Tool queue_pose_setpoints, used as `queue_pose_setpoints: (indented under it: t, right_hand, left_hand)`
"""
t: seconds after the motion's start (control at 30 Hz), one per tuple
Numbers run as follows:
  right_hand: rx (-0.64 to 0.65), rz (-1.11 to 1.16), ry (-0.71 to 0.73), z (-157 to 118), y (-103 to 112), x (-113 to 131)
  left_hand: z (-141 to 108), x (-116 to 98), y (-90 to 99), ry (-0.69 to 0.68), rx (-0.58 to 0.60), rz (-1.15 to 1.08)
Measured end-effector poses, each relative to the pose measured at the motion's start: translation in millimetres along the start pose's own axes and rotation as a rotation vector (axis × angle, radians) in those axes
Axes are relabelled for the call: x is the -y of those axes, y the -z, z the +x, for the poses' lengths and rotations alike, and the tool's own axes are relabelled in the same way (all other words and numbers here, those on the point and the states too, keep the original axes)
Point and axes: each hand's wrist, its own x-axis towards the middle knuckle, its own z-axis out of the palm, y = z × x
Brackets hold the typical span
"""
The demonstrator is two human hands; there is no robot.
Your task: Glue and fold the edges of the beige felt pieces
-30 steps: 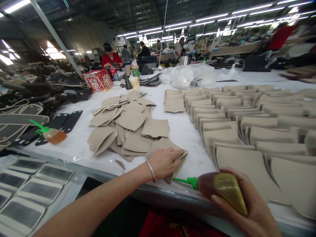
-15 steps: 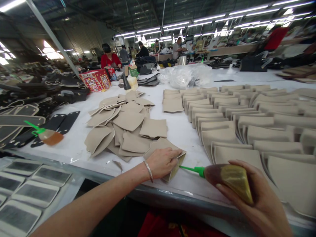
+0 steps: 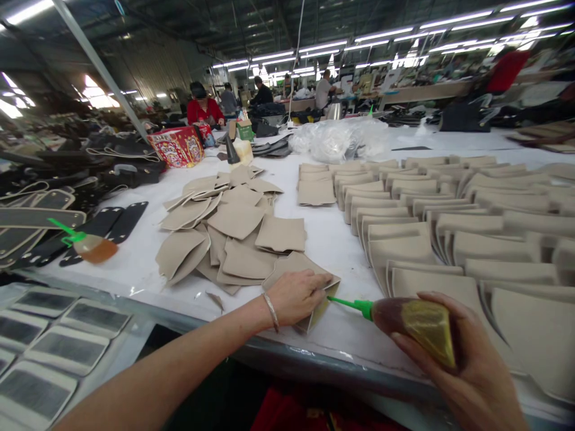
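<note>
With its fingers wrapped round it, my right hand holds a squeeze bottle of amber glue on its side. The bottle's thin green nozzle points left, its tip at the open edge of a folded beige leather piece. My left hand, with a bracelet at the wrist, grips that piece near the table's front edge, fingers bent over its upper layer. A shiny yellowish strip shows on the inner face of its lower layer. Behind the left hand lies a loose pile of similar folded pieces.
Rows of folded beige pieces stand overlapping on the right. A second glue bottle lies at left by dark straps. Grey-black panels lie lower left. Farther back are a red box, clear plastic and a person in red.
The whole view has shifted slightly. Both hands keep their grips, and the nozzle tip stays at the edge of the folded piece with hardly any movement.
</note>
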Motion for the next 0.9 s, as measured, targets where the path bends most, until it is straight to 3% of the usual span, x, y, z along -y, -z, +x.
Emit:
queue_pose_setpoints:
  t: [0.17, 0.37, 0.53, 0.6, 0.73, 0.9]
  right_hand:
    - [0.064, 0.063, -0.084, -16.8, -6.5, 8.3]
    - [-0.025, -0.001, -0.097, -10.1, -3.7, 2.3]
    - [0.134, 0.079, -0.074, -21.8, -6.9, -9.2]
    - [0.129, 0.08, -0.076, -23.5, -8.8, -6.9]
    - [-0.004, 0.027, -0.092, -8.7, -8.4, 0.9]
    - [-0.063, -0.086, 0.088, 23.8, -0.8, -7.2]
  left_hand:
    - [-0.2, -0.4, 1.3, 0.0, 0.003, 0.002]
    - [-0.2, 1.3, -0.9, 0.005, 0.0, -0.012]
    - [-1.1, 0.3, 1.0, -0.003, 0.002, -0.028]
    - [-1.5, -0.7, 2.0, 0.002, 0.001, -0.034]
    - [-1.2, -1.3, 2.0, 0.006, 0.0, -0.04]
    - [-0.5, -2.0, 2.0, 0.002, 0.0, -0.027]
